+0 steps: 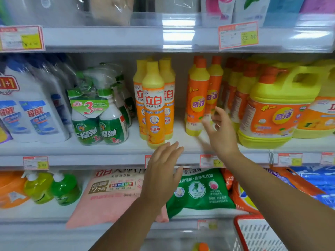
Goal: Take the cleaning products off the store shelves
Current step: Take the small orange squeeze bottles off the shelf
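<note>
Empty right hand (222, 132), fingers spread wide, orange bottle (197, 98) just left of them, empty left hand (163, 171), fingers straight, yellow bottle (153, 105) just above their tips

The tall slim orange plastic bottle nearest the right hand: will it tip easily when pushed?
Probably yes: the tall slim orange plastic bottle stands on a narrow base, so a high push likely topples it. Its glossy label may be slippery; it looks stiff.
</note>
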A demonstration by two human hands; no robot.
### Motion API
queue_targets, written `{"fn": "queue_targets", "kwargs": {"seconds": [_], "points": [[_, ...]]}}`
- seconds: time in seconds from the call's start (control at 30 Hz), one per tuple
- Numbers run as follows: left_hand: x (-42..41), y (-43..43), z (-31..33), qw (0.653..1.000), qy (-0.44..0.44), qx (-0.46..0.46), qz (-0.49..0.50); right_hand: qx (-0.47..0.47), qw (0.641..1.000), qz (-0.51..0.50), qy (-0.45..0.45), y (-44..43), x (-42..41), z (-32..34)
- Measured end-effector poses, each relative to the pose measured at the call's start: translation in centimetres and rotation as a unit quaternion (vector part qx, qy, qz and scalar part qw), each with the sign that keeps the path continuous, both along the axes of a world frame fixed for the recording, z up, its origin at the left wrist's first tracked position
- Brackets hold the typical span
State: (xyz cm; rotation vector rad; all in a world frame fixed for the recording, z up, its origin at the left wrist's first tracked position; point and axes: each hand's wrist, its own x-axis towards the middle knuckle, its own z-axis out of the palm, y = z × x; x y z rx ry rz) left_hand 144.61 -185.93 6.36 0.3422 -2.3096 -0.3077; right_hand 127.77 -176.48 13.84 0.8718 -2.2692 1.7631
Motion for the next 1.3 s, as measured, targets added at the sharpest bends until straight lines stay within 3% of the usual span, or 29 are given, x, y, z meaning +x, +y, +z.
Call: {"fn": "queue_targets", "kwargs": {"seconds": [0.1, 0.17, 0.27, 0.37, 0.43, 0.57, 0.73, 0.87, 1.0, 1.17, 1.3], "points": [[2.2, 1.2, -1.6, 1.000, -0.013, 0.003, -0.027, -0.082, 0.996, 0.008, -0.030, 5.5, 5.2, -3.3], [4.1, 2.5, -3.8, 0.996, -0.059, 0.040, -0.044, -0.064, 0.992, 0.027, -0.104, 9.0, 8.8, -7.9], [7.7, 4.8, -8.2, 0.973, -0.168, 0.143, -0.064, 0.076, 0.976, 0.034, -0.203, 12.6, 12.3, -16.2], [11.3, 7.0, -12.2, 0.928, -0.248, 0.276, -0.039, 0.221, 0.930, 0.063, -0.287, 14.6, 14.2, -22.0], [12.8, 8.1, -14.4, 0.903, -0.291, 0.314, -0.020, 0.283, 0.903, 0.105, -0.307, 15.1, 14.8, -24.3], [14.0, 9.4, -16.7, 0.869, -0.360, 0.340, -0.008, 0.279, 0.905, 0.123, -0.297, 13.5, 15.5, -26.4], [13.6, 9.5, -16.8, 0.857, -0.366, 0.361, -0.013, 0.340, 0.895, 0.090, -0.275, 12.4, 14.9, -24.4], [12.9, 9.6, -15.9, 0.844, -0.355, 0.401, -0.012, 0.306, 0.907, 0.112, -0.266, 14.1, 13.8, -19.7], [11.9, 11.1, -13.5, 0.822, -0.356, 0.435, -0.094, 0.216, 0.924, 0.181, -0.259, 15.3, 13.0, -12.6], [10.1, 12.0, -9.8, 0.810, -0.284, 0.494, -0.139, 0.135, 0.941, 0.204, -0.235, 16.3, 13.6, -6.5], [8.7, 11.8, -6.4, 0.821, -0.232, 0.495, -0.165, 0.172, 0.921, 0.253, -0.240, 17.4, 14.0, -5.8]]}}
